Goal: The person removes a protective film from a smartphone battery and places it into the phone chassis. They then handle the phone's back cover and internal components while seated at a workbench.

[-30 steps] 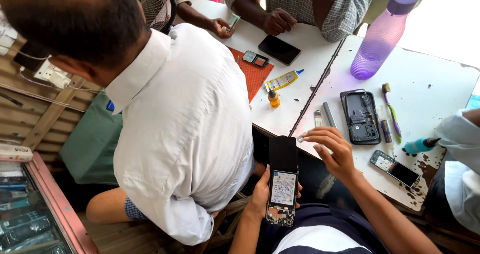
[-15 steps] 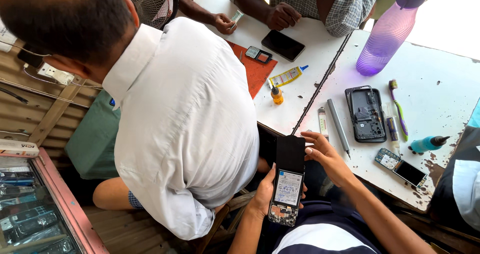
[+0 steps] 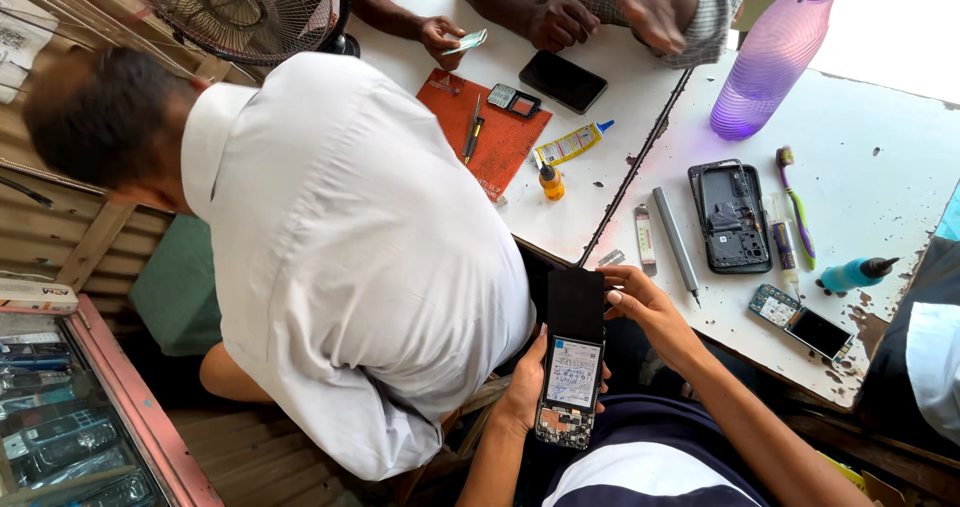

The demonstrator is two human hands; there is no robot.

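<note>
An opened phone lies back-side up over my lap, its battery and circuit board bare at the lower end. My left hand cups it from underneath at the lower part. My right hand has its fingertips on the upper right edge of the phone's black top part. Just beyond my right hand, on the white table, lie a grey metal tool and an empty black phone frame.
A person in a white shirt bends over close at my left. Other people's hands rest at the far table near a dark phone and an orange mat. A purple bottle, toothbrush, glue bottle and small phone sit on the table.
The view has shifted, so the person in white now sits further left. My right hand has come off the table edge onto the phone's upper right edge.
</note>
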